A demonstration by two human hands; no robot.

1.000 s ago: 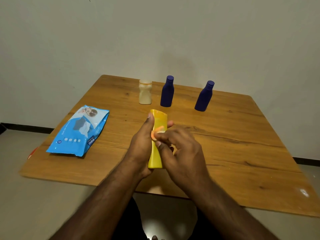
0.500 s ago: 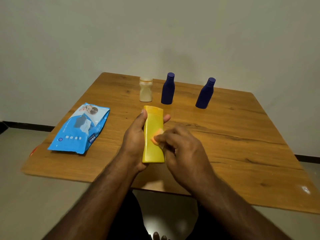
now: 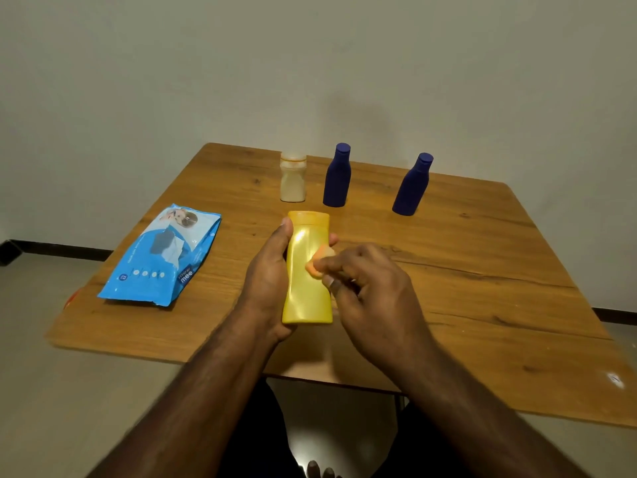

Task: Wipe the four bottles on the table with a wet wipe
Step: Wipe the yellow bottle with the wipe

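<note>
Both busy: left hand (image 3: 267, 277) wrapped round yellow bottle (image 3: 306, 288), right hand (image 3: 370, 291) pinching wet wipe (image 3: 319, 262) against it (three bottles (image 3: 336, 175) upright behind).

Bottles (image 3: 336, 175) block far side — right (bare) open.

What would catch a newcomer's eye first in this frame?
The yellow bottle, gripped by the left hand at centre while the right hand presses a wet wipe against it. Next, the blue wipes pack at left, and two dark blue bottles standing behind.
</note>
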